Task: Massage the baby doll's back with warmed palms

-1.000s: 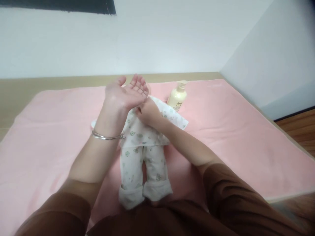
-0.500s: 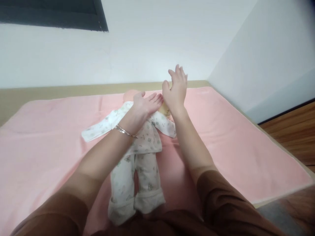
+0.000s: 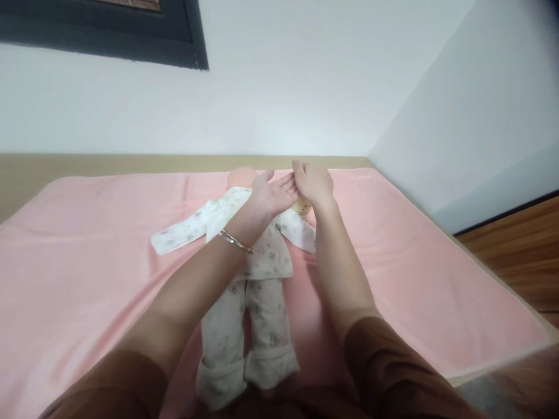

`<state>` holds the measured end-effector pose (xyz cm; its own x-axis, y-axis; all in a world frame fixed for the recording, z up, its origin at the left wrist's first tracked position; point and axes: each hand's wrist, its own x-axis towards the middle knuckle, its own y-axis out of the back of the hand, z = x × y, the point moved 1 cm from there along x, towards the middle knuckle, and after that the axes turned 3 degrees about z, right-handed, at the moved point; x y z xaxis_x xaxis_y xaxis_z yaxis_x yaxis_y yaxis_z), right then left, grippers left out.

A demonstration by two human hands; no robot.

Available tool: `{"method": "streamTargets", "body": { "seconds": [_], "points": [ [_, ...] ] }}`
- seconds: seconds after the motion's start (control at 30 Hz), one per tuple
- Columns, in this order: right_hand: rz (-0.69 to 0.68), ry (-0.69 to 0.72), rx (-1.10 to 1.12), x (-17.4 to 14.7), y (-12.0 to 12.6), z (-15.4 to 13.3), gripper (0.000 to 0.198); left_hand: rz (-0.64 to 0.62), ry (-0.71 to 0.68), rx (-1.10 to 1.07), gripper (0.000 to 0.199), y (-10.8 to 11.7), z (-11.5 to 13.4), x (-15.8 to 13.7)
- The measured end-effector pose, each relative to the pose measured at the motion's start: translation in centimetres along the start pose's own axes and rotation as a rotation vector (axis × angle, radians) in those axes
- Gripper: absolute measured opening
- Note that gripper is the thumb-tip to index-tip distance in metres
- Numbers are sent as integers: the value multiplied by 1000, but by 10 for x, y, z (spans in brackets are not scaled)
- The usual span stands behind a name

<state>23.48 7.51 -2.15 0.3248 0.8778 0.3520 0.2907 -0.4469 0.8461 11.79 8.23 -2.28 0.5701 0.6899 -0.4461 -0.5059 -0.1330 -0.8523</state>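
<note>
A baby doll (image 3: 241,177) in a white printed top (image 3: 273,259) and matching trousers (image 3: 266,314) with turned-up cuffs lies on its back, its head toward the wall. Over its chest I hold my left hand (image 3: 275,195) palm up, fingers stretched out and nothing lying on the palm. My right hand (image 3: 314,181) is bent at the wrist beside the left fingertips, back of the hand toward me; most of its fingers are hidden. Just below the hands shows part of a yellowish thing (image 3: 302,206) with dark markings, mostly covered, beside the doll's sleeve (image 3: 299,230).
A pink mat (image 3: 402,262) spreads under the doll on a tan surface (image 3: 109,164). A white wall (image 3: 283,87) rises behind, with a dark frame (image 3: 198,41) at upper left. Brown wood panelling (image 3: 515,244) stands at the right.
My right hand has come down, its raised, spread fingers now folded away from view. My left hand stays palm up. The whole view has shifted slightly.
</note>
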Motion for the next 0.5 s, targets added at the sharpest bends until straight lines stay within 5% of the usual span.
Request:
{"method": "streamTargets", "body": {
  "seconds": [0.5],
  "points": [
    [-17, -169, -13, -4, 2, -6, 48, -5, -107, -183, 55, 45, 54, -60]
  ]
}}
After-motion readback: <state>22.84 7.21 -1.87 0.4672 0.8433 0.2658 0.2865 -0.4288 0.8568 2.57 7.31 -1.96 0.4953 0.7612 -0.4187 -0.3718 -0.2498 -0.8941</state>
